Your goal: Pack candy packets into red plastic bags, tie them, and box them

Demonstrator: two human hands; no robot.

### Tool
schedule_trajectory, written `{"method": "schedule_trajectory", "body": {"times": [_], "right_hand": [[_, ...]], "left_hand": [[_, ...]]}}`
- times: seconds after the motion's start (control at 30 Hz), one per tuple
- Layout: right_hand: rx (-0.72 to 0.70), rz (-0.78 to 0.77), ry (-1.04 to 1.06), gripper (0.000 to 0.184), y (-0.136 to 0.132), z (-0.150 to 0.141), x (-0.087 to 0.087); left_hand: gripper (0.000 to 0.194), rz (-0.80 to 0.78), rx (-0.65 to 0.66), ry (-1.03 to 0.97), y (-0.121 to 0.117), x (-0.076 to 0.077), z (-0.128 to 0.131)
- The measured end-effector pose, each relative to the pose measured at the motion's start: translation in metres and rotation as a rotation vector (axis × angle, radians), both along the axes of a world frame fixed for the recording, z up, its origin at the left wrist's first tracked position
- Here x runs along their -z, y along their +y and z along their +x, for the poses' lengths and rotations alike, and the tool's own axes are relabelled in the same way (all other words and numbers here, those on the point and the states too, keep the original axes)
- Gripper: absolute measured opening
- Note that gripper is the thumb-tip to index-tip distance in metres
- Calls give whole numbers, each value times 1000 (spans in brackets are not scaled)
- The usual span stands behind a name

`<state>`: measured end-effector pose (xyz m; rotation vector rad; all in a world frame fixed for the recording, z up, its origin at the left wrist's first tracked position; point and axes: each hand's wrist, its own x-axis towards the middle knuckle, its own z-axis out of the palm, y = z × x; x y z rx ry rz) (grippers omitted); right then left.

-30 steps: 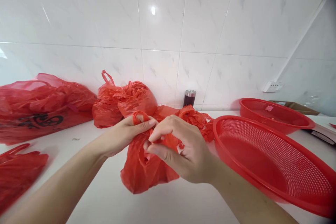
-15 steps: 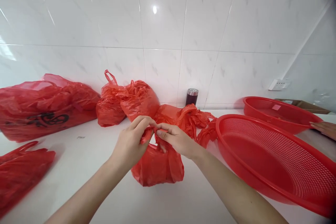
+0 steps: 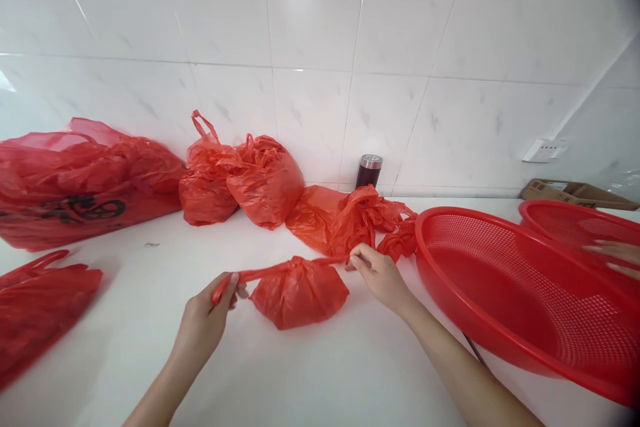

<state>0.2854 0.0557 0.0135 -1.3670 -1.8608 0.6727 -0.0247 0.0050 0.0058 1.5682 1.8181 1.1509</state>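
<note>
A small red plastic bag (image 3: 300, 297) sits on the white table in front of me, bunched together at its top. Its two handles are stretched out sideways. My left hand (image 3: 209, 310) is closed on the end of the left handle. The right handle's end is pinched in my right hand (image 3: 377, 273). What the bag contains is hidden by the red plastic. Just behind my right hand lie crumpled red bags (image 3: 357, 217).
At the right stands a large red perforated basket (image 3: 500, 300), with another red basket (image 3: 555, 213) behind it and another person's hand (image 3: 617, 255) there. Filled red bags (image 3: 265, 183), a dark cup (image 3: 369, 172) and a cardboard box (image 3: 570, 193) line the wall.
My hands have moved apart, drawing the handles out left and right, and the bag's top has closed up. At the right, the far basket and the other person's hand have shifted.
</note>
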Motion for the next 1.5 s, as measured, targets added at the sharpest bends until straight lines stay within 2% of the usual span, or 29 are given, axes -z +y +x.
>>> {"method": "schedule_trajectory", "body": {"times": [0.13, 0.23, 0.3, 0.43, 0.6, 0.83, 0.97, 1.13, 1.27, 1.4, 1.5], "right_hand": [[158, 43, -86, 19, 5, -36, 5], [113, 123, -227, 27, 4, -64, 17], [84, 174, -280, 27, 6, -72, 30], [133, 173, -231, 24, 18, -68, 51], [172, 150, -214, 24, 33, -56, 58], [259, 83, -374, 8, 42, -40, 66], [252, 42, -492, 9, 41, -41, 69], [231, 37, -575, 11, 35, -47, 71], [247, 48, -547, 13, 30, -45, 70], [285, 48, -437, 38, 29, -40, 67], [294, 40, -330, 46, 31, -37, 66]], "left_hand": [[45, 48, -9, 33, 17, 11, 31], [46, 16, 39, 132, 35, 19, 55], [45, -20, 62, 210, 47, 25, 62], [32, -96, 91, 393, 69, 31, 58], [25, -164, 127, 534, 89, 29, 53], [32, -231, 102, 676, 97, 35, 49], [31, -249, 79, 732, 95, 44, 47], [31, -211, 68, 719, 88, 47, 42], [28, -206, 25, 626, 84, 44, 25], [28, -276, 17, 418, 83, 33, -7], [32, -313, 91, 250, 81, 17, -31]]}}
